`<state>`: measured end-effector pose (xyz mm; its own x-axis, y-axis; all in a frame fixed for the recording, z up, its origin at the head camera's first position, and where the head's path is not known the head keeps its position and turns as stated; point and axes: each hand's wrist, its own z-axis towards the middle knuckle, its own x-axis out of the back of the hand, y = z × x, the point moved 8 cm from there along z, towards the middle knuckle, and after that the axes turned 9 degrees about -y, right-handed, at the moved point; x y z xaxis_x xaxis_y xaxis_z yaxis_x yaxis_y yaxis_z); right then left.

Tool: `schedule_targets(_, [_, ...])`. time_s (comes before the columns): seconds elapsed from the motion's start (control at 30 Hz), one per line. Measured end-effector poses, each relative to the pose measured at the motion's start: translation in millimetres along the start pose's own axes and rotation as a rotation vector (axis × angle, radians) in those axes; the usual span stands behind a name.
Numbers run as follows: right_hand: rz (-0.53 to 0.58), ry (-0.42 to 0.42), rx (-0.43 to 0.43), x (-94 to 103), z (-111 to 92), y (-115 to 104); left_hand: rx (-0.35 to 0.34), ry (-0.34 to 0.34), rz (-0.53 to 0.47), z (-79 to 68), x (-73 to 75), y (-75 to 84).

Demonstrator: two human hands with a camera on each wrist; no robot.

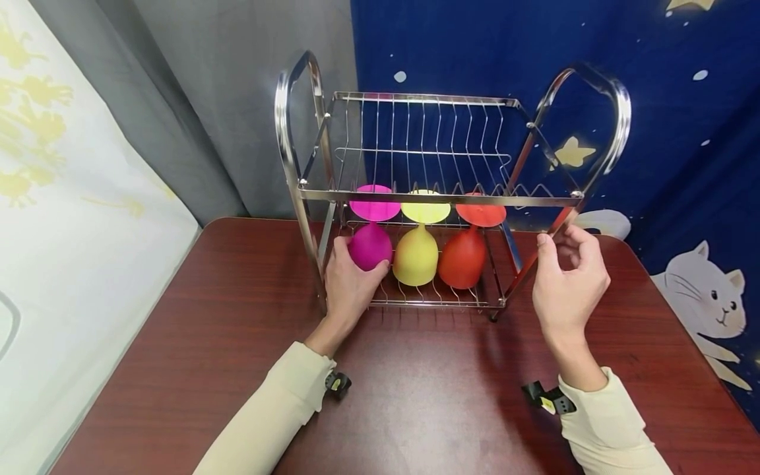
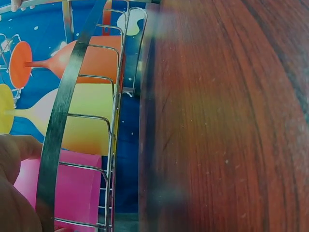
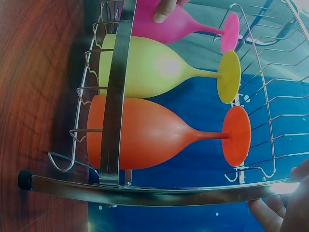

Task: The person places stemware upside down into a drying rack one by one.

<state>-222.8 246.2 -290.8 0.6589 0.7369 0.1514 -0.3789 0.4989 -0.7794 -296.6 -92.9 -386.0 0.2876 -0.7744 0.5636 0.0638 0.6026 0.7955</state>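
Note:
Three plastic wine glasses stand upside down on the lower shelf of a two-tier metal dish rack (image 1: pixel 439 198): magenta (image 1: pixel 369 245), yellow (image 1: pixel 415 258) and orange-red (image 1: pixel 462 259), from left to right. My left hand (image 1: pixel 349 284) grips the magenta glass by its bowl, thumb on the near right side and fingers round the left. Seen from the right wrist, the left thumb (image 3: pixel 165 9) presses on that bowl. With thumb and fingers my right hand (image 1: pixel 569 284) pinches the rack's right front post (image 1: pixel 564 218). The bowls' rims rest at the wires of the lower shelf.
The rack's wire upper shelf (image 1: pixel 424 153) sits above the glasses, its front bar crossing before their bases. Curved side handles rise left and right. Beneath is a brown wooden table (image 1: pixel 415 382). A blue curtain (image 1: pixel 475 39) and a grey curtain (image 1: pixel 237 99) hang behind.

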Motion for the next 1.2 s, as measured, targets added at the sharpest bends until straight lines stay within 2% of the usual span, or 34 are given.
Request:
schedule_targets(0.4, [-0.014,0.015,-0.011,-0.9,0.1,-3.3,-0.008,-0.013,0.009,2.3,-1.3,-1.1])
schedule_targets(0.57, [-0.006,0.021,-0.033,-1.5,-3.0,-16.5,-0.008,-0.007,0.017,2.5,-1.4,-0.9])
schedule_targets(0.73, [0.001,0.017,-0.030,-0.9,-5.9,-29.4,0.008,-0.030,0.031,3.3,-3.9,-2.8])
schedule_targets(0.97, [0.006,0.011,-0.033,-1.3,-5.4,-27.1,0.039,-0.070,0.072,4.8,-7.7,-5.4])
schedule_targets(1.2, [0.005,0.017,-0.031,-0.6,-5.5,-29.4,0.060,-0.079,0.057,5.6,-8.1,-6.2])
